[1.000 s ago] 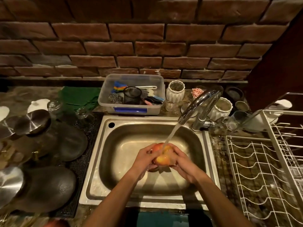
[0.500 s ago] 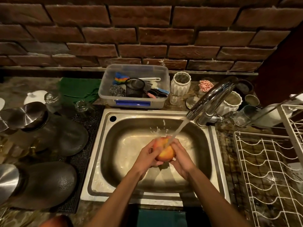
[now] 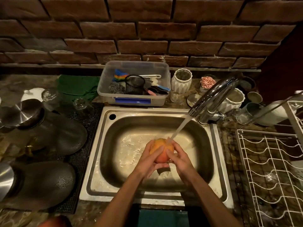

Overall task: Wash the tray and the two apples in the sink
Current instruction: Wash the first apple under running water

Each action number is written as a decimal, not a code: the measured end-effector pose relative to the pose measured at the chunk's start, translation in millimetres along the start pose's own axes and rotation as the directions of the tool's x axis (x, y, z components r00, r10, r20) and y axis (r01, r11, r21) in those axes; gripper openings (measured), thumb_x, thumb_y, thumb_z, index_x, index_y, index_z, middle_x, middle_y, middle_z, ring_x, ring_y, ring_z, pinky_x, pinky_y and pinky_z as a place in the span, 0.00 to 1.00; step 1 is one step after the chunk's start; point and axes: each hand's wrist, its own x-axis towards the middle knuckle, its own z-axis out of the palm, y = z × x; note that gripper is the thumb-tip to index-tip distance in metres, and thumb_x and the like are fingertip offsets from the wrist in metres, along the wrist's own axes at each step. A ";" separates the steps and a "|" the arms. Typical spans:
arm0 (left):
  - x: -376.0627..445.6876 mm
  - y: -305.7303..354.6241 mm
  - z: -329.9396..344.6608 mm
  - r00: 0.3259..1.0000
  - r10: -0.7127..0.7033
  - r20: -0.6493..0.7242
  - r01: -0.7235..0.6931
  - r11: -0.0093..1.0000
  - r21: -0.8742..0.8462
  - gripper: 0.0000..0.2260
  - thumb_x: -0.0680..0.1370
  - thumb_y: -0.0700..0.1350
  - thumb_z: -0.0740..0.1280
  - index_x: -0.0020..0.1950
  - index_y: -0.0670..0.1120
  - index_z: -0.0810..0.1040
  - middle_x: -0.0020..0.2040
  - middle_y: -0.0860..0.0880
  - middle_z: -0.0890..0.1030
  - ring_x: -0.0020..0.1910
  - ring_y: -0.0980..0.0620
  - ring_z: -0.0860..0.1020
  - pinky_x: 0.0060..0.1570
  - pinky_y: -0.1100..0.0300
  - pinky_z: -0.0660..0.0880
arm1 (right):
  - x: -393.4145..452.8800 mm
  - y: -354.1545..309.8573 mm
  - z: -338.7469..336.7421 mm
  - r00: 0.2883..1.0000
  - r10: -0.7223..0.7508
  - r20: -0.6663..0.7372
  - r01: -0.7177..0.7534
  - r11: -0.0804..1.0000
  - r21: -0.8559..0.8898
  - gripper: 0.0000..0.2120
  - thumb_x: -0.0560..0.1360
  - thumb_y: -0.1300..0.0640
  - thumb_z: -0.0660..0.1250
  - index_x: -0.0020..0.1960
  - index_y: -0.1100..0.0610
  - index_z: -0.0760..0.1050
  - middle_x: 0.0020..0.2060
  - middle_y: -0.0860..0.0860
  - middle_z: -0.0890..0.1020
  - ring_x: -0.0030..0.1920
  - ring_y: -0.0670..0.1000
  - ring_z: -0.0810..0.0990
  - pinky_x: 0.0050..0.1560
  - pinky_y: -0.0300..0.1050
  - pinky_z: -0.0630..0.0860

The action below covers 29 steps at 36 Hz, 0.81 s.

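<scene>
Dim and warm-toned overall, brightest in the sink [image 3: 147,128] basin and on the hands, fading to near black toward the left counter and right edge. Glare on the faucet [image 3: 214,95], on the wet basin floor and on the steel lids [image 3: 24,110] at left; soft shadows of the arms on the near basin wall. Strong wide-angle bending of the brick wall [image 3: 147,30] and rack [image 3: 270,169] at the edges, slightly soft throughout, grainy in the dark corners.

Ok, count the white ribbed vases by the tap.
2: one vase stands right of the plastic tub, the other vase behind the tap, partly hidden by it. More may be hidden.
</scene>
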 end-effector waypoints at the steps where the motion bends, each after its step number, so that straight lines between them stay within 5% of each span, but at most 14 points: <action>1: -0.1 -2.6 1.5 1.000 0.004 -0.002 -0.004 1.000 -0.009 0.35 0.72 0.48 0.76 0.76 0.55 0.65 0.73 0.38 0.66 0.57 0.34 0.82 0.43 0.49 0.84 | -0.8 1.6 -0.3 1.000 -0.002 -0.006 0.002 1.000 0.031 0.27 0.73 0.43 0.73 0.71 0.38 0.73 0.61 0.51 0.82 0.56 0.54 0.86 0.54 0.54 0.84; 5: 0.1 -16.1 11.0 0.998 0.031 -0.050 -0.031 1.000 -0.003 0.37 0.72 0.55 0.77 0.76 0.60 0.63 0.65 0.30 0.74 0.32 0.44 0.82 0.29 0.58 0.80 | 0.3 3.0 12.3 0.999 0.027 -0.030 -0.020 0.975 0.223 0.19 0.75 0.45 0.69 0.65 0.36 0.76 0.61 0.49 0.81 0.49 0.54 0.87 0.40 0.51 0.84; 8: 4.8 -29.3 17.4 0.994 0.069 -0.086 -0.069 0.998 0.003 0.35 0.70 0.58 0.78 0.73 0.63 0.66 0.63 0.32 0.77 0.27 0.46 0.79 0.25 0.60 0.78 | 1.9 1.3 20.5 0.993 0.033 -0.110 -0.005 0.970 0.243 0.09 0.81 0.44 0.63 0.60 0.40 0.78 0.54 0.56 0.83 0.37 0.59 0.81 0.30 0.46 0.78; 10: 7.3 -35.9 20.2 0.986 0.102 -0.131 -0.095 0.994 0.056 0.35 0.68 0.60 0.78 0.72 0.63 0.68 0.66 0.38 0.77 0.31 0.45 0.82 0.30 0.58 0.79 | 4.5 1.7 22.5 0.984 0.032 -0.174 0.012 0.970 0.244 0.10 0.84 0.46 0.59 0.57 0.44 0.78 0.53 0.60 0.83 0.31 0.57 0.77 0.21 0.40 0.72; 13: 7.1 -42.2 22.2 0.966 0.156 -0.207 -0.120 0.977 0.178 0.38 0.67 0.63 0.75 0.75 0.63 0.65 0.71 0.50 0.73 0.52 0.42 0.85 0.40 0.55 0.81 | 6.3 -2.2 26.2 0.972 0.102 -0.210 -0.035 0.953 0.300 0.15 0.83 0.45 0.56 0.52 0.48 0.80 0.49 0.64 0.80 0.24 0.54 0.73 0.18 0.38 0.68; 16: 2.8 -39.3 19.5 0.948 0.220 -0.230 -0.153 0.949 0.276 0.37 0.66 0.66 0.73 0.73 0.66 0.64 0.69 0.53 0.71 0.49 0.52 0.86 0.40 0.51 0.85 | 9.2 -6.5 26.5 0.969 0.179 -0.173 -0.116 0.940 0.322 0.16 0.81 0.44 0.60 0.57 0.53 0.81 0.54 0.66 0.81 0.38 0.60 0.81 0.23 0.43 0.74; 19: 1.7 -32.4 13.4 0.950 0.230 -0.210 -0.144 0.923 0.358 0.34 0.66 0.68 0.72 0.70 0.66 0.65 0.67 0.54 0.71 0.52 0.53 0.82 0.50 0.49 0.84 | 10.5 -7.6 24.2 0.966 0.206 -0.158 -0.142 0.929 0.342 0.17 0.81 0.46 0.62 0.61 0.56 0.80 0.59 0.61 0.82 0.57 0.59 0.82 0.35 0.47 0.82; 23: 6.0 -28.6 9.8 0.929 0.299 -0.218 -0.155 0.850 0.503 0.28 0.73 0.63 0.71 0.69 0.60 0.67 0.66 0.52 0.67 0.64 0.52 0.75 0.61 0.51 0.81 | 5.9 -5.2 24.5 0.968 0.189 -0.165 -0.127 0.936 0.328 0.17 0.84 0.48 0.59 0.64 0.58 0.77 0.61 0.59 0.82 0.57 0.55 0.82 0.41 0.43 0.83; 26: 8.5 -31.9 12.1 0.928 0.328 -0.174 -0.195 0.829 0.524 0.28 0.75 0.59 0.72 0.73 0.64 0.66 0.68 0.54 0.68 0.66 0.53 0.73 0.58 0.59 0.81 | 5.8 -5.2 26.7 0.962 0.175 -0.211 -0.109 0.950 0.292 0.14 0.85 0.50 0.56 0.62 0.56 0.77 0.61 0.60 0.81 0.57 0.56 0.81 0.45 0.46 0.81; 29: 10.1 -31.3 18.6 0.915 0.356 -0.191 -0.217 0.832 0.510 0.22 0.77 0.58 0.70 0.70 0.67 0.70 0.68 0.56 0.74 0.65 0.54 0.75 0.52 0.67 0.79 | 6.4 -6.7 30.0 0.960 0.142 -0.239 -0.076 0.961 0.266 0.12 0.86 0.52 0.56 0.60 0.52 0.77 0.59 0.57 0.81 0.55 0.53 0.81 0.39 0.41 0.81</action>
